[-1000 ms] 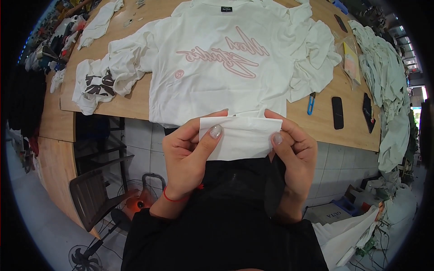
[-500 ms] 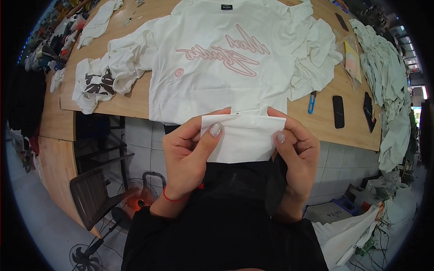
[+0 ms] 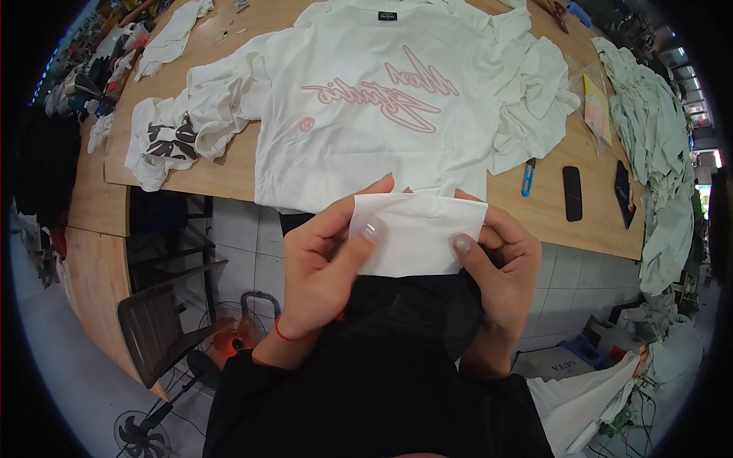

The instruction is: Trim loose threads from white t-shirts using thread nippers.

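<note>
Left hand: grip clamped on white sheet, left side | right hand: grip clamped on its right side | location: between both hands, at the near edge of the worktop, near the white shirt

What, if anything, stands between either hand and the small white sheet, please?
Nothing visible does: the left hand and right hand hold the white sheet directly, one at each end. The white shirt lies on the table beyond it, not between. Fingers behind the sheet are partly hidden.
</note>
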{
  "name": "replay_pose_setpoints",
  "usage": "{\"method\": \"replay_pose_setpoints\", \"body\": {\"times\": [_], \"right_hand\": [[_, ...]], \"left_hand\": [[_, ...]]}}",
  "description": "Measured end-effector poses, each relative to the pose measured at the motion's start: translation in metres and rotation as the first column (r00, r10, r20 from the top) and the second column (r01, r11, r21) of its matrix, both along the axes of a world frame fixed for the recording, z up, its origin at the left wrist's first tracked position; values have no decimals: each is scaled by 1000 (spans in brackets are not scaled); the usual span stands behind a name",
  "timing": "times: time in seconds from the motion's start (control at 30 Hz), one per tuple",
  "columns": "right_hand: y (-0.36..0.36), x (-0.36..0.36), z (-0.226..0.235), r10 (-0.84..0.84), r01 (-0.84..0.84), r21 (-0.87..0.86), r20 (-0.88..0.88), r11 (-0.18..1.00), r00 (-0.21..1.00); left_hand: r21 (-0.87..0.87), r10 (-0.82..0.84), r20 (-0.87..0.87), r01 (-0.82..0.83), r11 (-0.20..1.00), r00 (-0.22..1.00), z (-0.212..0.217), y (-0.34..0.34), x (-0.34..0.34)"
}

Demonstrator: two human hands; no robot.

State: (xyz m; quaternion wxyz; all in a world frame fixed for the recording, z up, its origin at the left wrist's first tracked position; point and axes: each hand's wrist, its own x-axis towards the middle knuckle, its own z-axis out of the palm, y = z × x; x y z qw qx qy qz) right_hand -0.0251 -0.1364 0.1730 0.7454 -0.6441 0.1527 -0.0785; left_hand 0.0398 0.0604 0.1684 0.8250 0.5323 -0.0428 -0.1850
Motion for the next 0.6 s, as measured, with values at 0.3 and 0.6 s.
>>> {"method": "replay_pose_setpoints", "body": {"times": [0.3,0.6], "right_hand": [[-7,-6,20,197,7,-408,456,913,868],[-4,-9,81,468,-331,-332,646,883,603]], "left_hand": [[143,-168,515,109,984,841,9,26,14],[-228,-17,723,261,938,691,73,25,2]]}}
